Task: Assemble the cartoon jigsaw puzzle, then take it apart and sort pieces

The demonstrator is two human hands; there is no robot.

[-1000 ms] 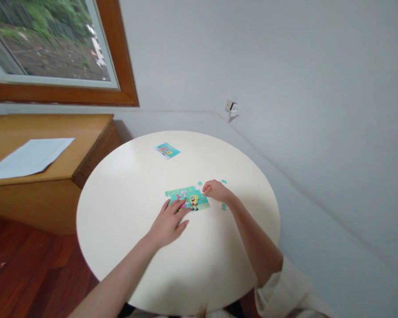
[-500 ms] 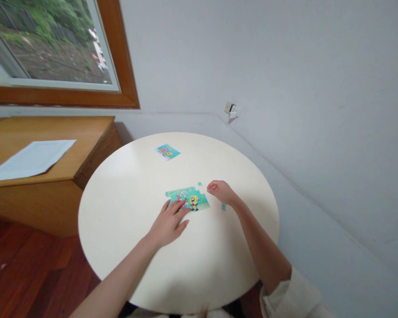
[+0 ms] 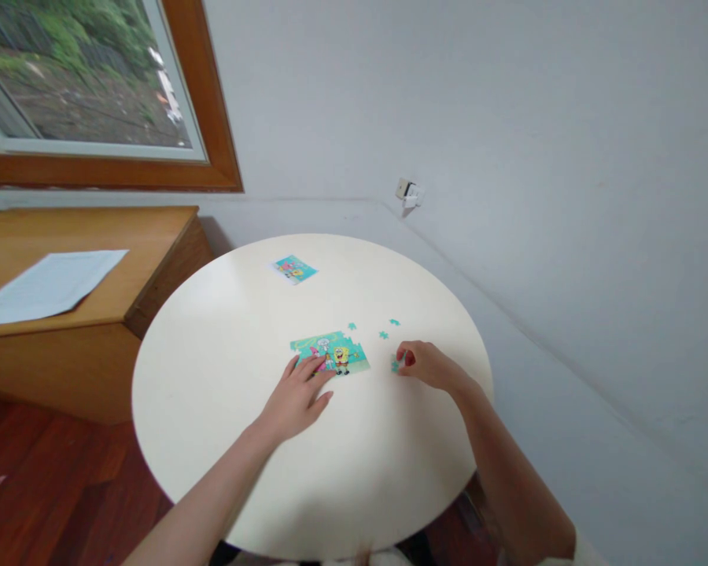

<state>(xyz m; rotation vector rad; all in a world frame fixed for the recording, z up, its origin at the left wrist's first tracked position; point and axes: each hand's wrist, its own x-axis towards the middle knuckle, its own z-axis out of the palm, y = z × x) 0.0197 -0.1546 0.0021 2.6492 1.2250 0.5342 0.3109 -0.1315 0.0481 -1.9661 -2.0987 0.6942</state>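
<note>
My left hand lies with fingers spread on the lower left of a partly joined jigsaw puzzle, covering some of it. The puzzle shows cartoon figures on a teal background, and its upper right edge is jagged. To the right of it, my right hand is closed in a pinch at a teal puzzle piece, which the fingers partly hide. Loose puzzle pieces lie above and right of the puzzle: one piece near its top edge, a second piece and a third piece farther right.
Everything lies on a round white table. A small picture card with similar cartoon figures rests toward the back. On the left, a wooden cabinet holds white papers. A wall with a socket and plug stands behind.
My right hand has moved right and toward me, from beside the puzzle's upper right to the loose pieces. Two pieces it had hidden now show. My left hand stays on the puzzle.
</note>
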